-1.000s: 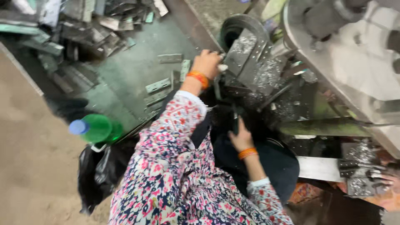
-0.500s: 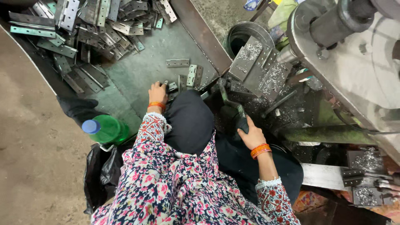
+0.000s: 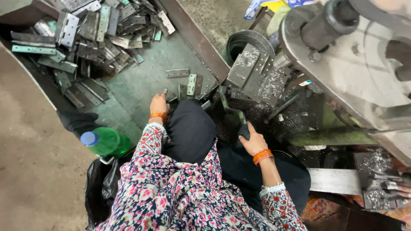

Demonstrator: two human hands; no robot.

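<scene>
My left hand reaches onto a green metal tray, fingertips touching small grey hinge plates lying near the tray's right corner. Whether it grips one is hidden by the hand itself. My right hand is closed around the dark handle of a bent lever that leads toward a press machine. Both wrists wear orange bangles and floral sleeves. My dark-clothed knee rises between the two hands.
A big heap of metal hinge plates fills the tray's far end. A green plastic bottle with a blue cap stands by a black bag at the left. Metal shavings cover the machine's bed. Another stack of plates sits at lower right.
My left hand has come back from the machine's bed to the small plates on the green tray. My right hand has stayed on the lever handle. The view has shifted left.
</scene>
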